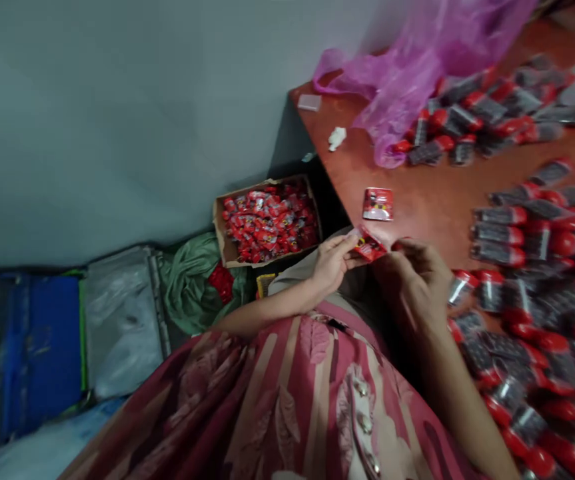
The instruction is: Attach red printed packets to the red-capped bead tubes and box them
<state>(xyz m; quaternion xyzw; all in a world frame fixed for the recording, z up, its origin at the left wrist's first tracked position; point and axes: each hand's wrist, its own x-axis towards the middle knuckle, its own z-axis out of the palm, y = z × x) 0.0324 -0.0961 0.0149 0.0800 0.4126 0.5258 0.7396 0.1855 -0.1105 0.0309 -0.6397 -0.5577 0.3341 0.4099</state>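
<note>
On our right we have the table (432, 207), containers (498, 233) and a plastic bag (402, 93) on it. Between our left hand (334, 261) and right hand (421, 280) is a held packet (370, 248); a second packet (378, 204) lies beyond, near the table's edge. Left of the table, a carton (222, 230) stands beside a cloth bundle (190, 283).

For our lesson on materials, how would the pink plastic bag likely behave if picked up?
The pink plastic bag would probably hang floppy, since it lies in soft creases. It looks light for its size, being thin and partly see-through. Lifting it might nudge the nearest red-and-dark items, which seem to lie against its edge.
</note>
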